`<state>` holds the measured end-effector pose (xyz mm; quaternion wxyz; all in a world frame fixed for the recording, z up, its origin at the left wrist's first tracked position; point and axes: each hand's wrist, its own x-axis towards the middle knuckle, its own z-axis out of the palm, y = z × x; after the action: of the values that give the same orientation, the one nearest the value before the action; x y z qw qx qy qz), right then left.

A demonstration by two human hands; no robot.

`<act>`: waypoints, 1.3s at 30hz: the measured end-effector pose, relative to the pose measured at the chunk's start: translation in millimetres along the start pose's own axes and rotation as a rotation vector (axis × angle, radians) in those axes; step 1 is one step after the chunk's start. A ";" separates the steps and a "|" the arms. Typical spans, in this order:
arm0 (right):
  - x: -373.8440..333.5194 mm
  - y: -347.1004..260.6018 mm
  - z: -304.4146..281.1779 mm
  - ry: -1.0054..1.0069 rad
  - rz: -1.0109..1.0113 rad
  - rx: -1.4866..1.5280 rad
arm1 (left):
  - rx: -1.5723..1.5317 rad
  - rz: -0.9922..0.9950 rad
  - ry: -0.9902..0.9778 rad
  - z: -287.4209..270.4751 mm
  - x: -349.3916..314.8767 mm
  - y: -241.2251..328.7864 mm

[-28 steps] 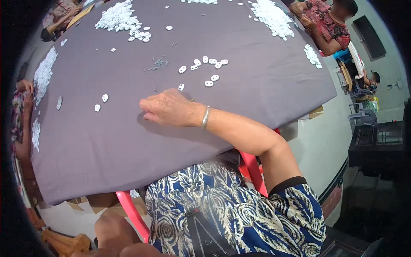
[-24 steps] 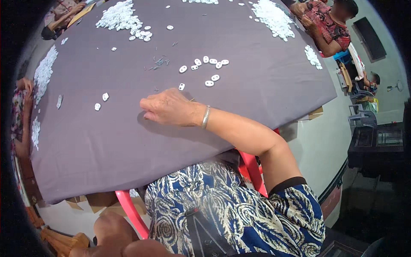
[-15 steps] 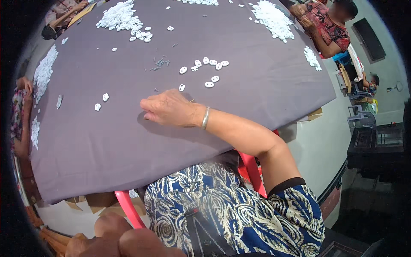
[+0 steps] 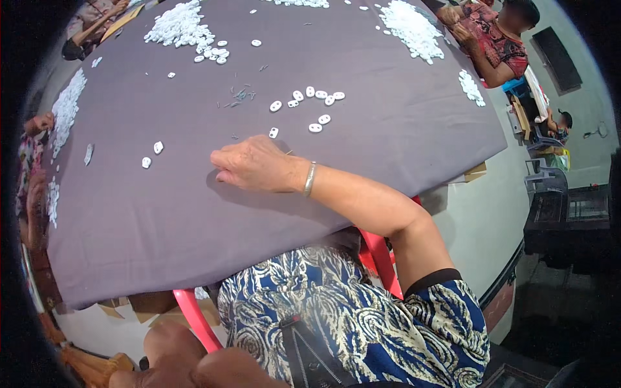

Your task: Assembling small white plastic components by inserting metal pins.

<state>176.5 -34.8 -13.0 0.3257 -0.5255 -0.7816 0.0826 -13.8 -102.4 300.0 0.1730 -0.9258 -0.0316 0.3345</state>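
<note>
Blue patterned clothing (image 4: 304, 284) comes nearest; skin at lower left may be the left hand (image 4: 226, 370), its grip impossible to tell. The right hand (image 4: 253, 164) rests curled on the cloth (image 4: 155, 226), seemingly paused, its hold hidden. Just beyond lie loose white pieces (image 4: 325, 119); taking one calls for a pinch.

Small white two-holed piece (image 4: 273, 132), flat on grey cloth (image 4: 401, 136)
</note>
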 end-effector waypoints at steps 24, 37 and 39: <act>4.6 -7.6 1.7 -0.095 0.081 0.019 | -2.454 0.225 0.912 84.0 8.8 -5.0; 5.0 -6.0 -4.1 -0.077 0.039 -0.026 | -2.406 0.077 1.151 104.1 28.5 0.8; 3.1 -6.6 -3.4 -0.077 0.034 -0.018 | -2.392 0.059 1.199 106.2 32.0 3.4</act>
<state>172.8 -35.6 -5.9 0.2893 -0.5379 -0.7853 0.1014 -56.2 -68.3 203.3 -0.7586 -0.5106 -0.2030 -0.3503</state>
